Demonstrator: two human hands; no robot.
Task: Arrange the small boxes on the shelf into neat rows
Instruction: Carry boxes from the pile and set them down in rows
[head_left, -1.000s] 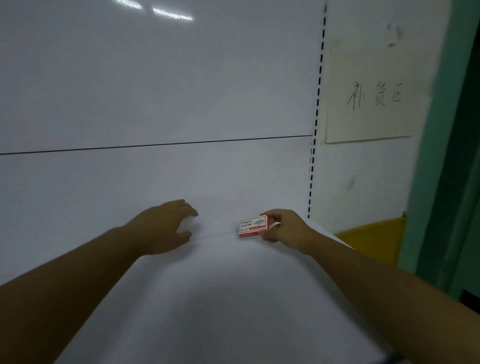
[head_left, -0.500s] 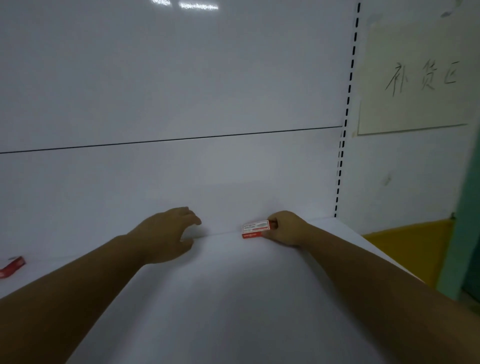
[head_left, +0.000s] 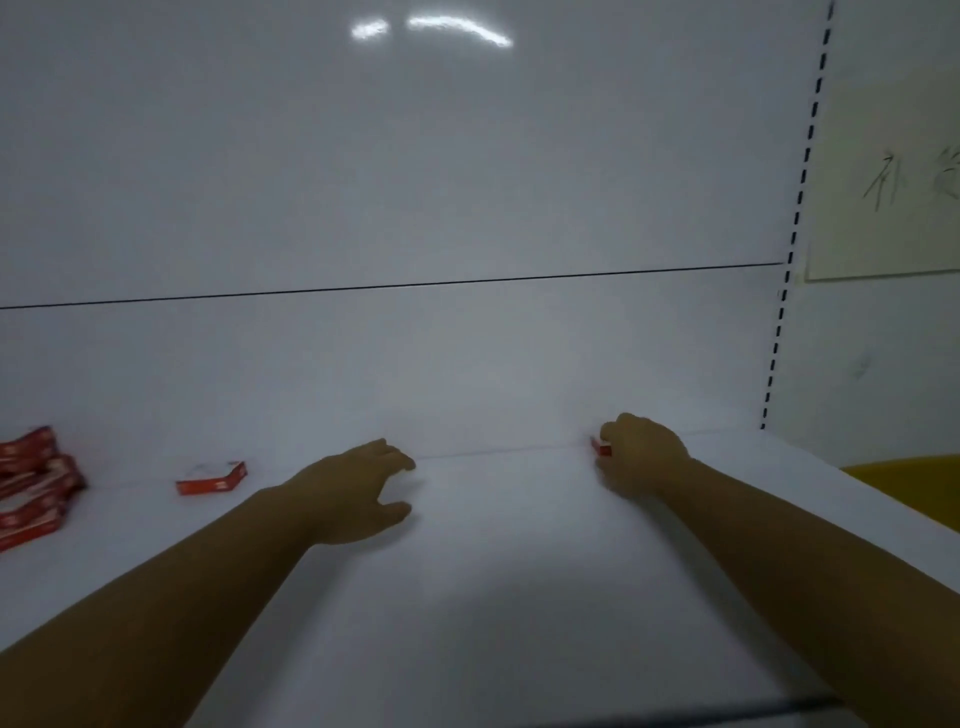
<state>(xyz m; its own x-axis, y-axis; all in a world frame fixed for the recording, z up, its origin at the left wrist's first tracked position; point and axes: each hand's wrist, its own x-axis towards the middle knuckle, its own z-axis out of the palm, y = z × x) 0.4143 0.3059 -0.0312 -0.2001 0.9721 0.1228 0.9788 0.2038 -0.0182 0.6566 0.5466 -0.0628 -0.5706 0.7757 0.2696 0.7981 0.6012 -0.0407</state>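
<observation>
Right of centre, right hand (head_left: 641, 454) curls round a small red box (head_left: 601, 448) at the back edge of the shelf (head_left: 493, 597); left hand (head_left: 358, 491) spread, holding nothing. Risk: fingers hide the box, so it may be set down skewed.

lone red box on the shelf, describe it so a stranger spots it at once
On the white shelf, look along its back edge, left of the left hand. The lone red box lies flat there by itself, apart from the heap of red boxes at the far left.
</observation>
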